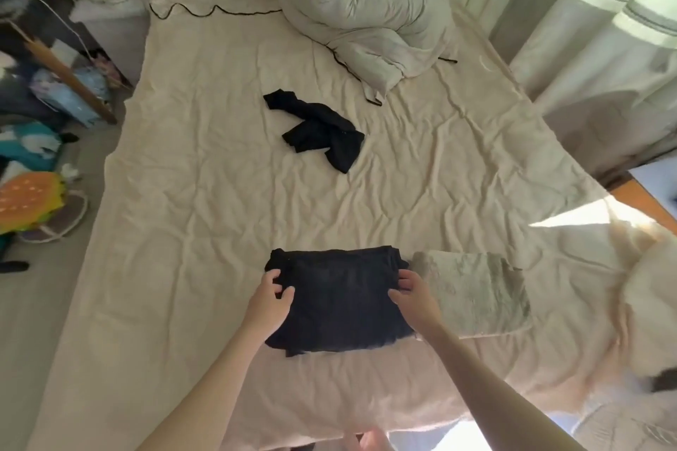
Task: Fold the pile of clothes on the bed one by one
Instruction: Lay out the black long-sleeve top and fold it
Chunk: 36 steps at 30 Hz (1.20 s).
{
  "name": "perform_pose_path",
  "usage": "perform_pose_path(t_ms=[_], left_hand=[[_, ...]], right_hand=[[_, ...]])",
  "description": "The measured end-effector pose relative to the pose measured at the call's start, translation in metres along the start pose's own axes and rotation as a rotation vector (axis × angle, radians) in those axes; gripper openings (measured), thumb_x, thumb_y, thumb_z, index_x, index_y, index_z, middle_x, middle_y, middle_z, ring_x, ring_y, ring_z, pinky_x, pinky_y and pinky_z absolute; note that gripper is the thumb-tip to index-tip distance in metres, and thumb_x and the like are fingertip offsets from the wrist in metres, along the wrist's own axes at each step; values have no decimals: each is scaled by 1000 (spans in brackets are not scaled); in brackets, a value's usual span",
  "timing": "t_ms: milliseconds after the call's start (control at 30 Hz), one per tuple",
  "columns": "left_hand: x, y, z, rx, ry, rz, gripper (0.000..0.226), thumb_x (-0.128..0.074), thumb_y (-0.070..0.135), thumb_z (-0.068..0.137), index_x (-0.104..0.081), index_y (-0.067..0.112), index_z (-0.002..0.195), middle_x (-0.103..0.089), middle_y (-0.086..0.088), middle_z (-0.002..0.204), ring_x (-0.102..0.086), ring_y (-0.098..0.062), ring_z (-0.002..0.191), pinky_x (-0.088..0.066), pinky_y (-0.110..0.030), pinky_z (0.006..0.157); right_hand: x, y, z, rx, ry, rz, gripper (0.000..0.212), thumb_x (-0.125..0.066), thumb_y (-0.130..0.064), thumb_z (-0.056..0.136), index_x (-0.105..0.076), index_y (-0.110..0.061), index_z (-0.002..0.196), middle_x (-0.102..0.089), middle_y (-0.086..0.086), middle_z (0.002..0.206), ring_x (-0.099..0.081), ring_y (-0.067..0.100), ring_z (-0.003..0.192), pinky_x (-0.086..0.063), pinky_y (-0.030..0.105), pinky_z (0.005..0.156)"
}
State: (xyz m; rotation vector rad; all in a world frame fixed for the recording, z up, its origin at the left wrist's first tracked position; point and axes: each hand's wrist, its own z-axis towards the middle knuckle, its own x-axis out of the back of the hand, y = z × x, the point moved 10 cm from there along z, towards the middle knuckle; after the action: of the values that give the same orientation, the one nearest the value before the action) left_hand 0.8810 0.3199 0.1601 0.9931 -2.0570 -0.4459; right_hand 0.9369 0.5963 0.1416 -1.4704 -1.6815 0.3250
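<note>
Cloth this thin looks light, limp and prone to slipping out of its folds. Left hand (273, 298) pinches one side edge of the folded black garment (339, 304) at the bed's (183, 194) near end, right hand (410, 291) the other. Its layers underneath are hidden. A crumpled black garment (315, 128) waits mid-bed, its kind unclear.

folded garment (339, 300) nearest (between both hands), crumpled garment (315, 128) behind
</note>
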Motion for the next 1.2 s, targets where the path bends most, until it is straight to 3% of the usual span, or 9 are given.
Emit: perform_pose_path(t_ms=[167,333,500,633,800,967,1067,1200], left_hand=[[34,24,-32,-143,98,23,48,-44,19,98,-30,15,144,-42,-8,143,-41,-22,131,-34,-30,101],[61,41,-73,-355,161,163,49,-41,26,99,-28,22,146,-34,1,148,-35,-14,134,-27,-21,100],[94,37,-131,-541,337,507,50,-45,30,97,-34,19,145,-33,-5,150,-28,-22,139,-25,-35,110],[136,-14,-157,-434,399,609,50,-41,34,98,-33,21,146,-28,-4,153,-17,-24,144,-15,-43,115],[210,-80,-191,-404,462,589,54,-31,37,89,-56,12,130,-51,-15,137,-44,-39,128,-38,-56,100],[288,-177,-202,-346,435,597,60,-21,46,94,-57,15,130,-52,-13,136,-46,-39,127,-39,-58,99],[325,-236,-201,-307,361,661,75,3,55,92,-45,21,139,-39,-8,147,-30,-34,138,-28,-55,109],[369,-291,-193,-285,345,684,69,6,56,88,-15,33,149,-11,2,158,0,-23,146,-8,-47,117]], right_hand=[[11,-36,-28,112,1,-147,51,-53,-17,94,-38,-14,142,-47,5,141,-45,22,128,-37,34,103],[-8,-93,-76,428,21,-354,50,-48,-27,97,-35,-19,144,-39,-2,147,-34,16,136,-27,29,109],[-52,-149,-131,766,42,-705,57,-43,-41,96,-27,-23,148,-22,1,156,-13,18,145,-11,38,119],[-101,-176,-171,898,72,-899,60,-36,-49,96,-20,-26,150,-11,0,159,-3,18,147,-2,40,118],[-187,-199,-218,962,60,-962,61,-36,-51,96,-20,-26,150,-10,1,159,-2,20,147,1,41,118],[-293,-207,-263,955,49,-969,63,-39,-52,95,-21,-26,150,-12,3,159,-5,23,147,2,42,117],[-355,-204,-282,916,16,-963,65,-39,-54,94,-19,-29,150,-10,0,159,-3,21,147,6,40,116],[-413,-202,-300,852,9,-885,64,-47,-51,92,-28,-26,148,-22,3,156,-14,22,145,0,41,115]])
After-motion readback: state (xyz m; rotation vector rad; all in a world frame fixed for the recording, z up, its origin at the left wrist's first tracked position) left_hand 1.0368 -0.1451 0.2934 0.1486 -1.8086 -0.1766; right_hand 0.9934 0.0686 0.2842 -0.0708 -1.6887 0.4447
